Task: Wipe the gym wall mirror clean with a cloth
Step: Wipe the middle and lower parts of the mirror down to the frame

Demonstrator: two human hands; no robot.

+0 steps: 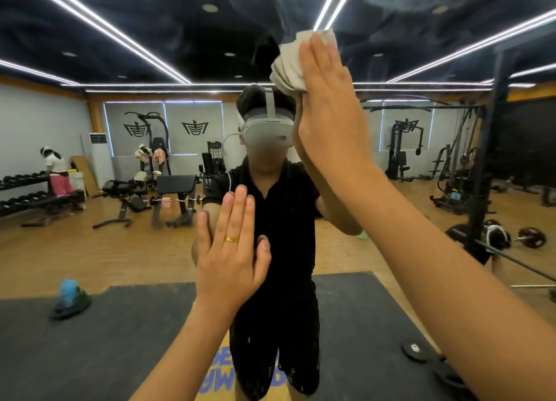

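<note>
Left hand (231,250): lower centre of frame, flat on the mirror (421,45), fingers straight and close together, thumb apart; ring (232,238) on one finger; held nothing

Right hand (328,111): upper centre, straight closed-up fingers pressing the cloth (288,66) to the glass

Cloth: pale, bunched, showing above and left of those fingertips, long axis running up along the hand; left hand well below it

Mirror: faint streaks near the top of frame, judged the next ground to cover

Reflected beyond: benches (174,187)
</note>
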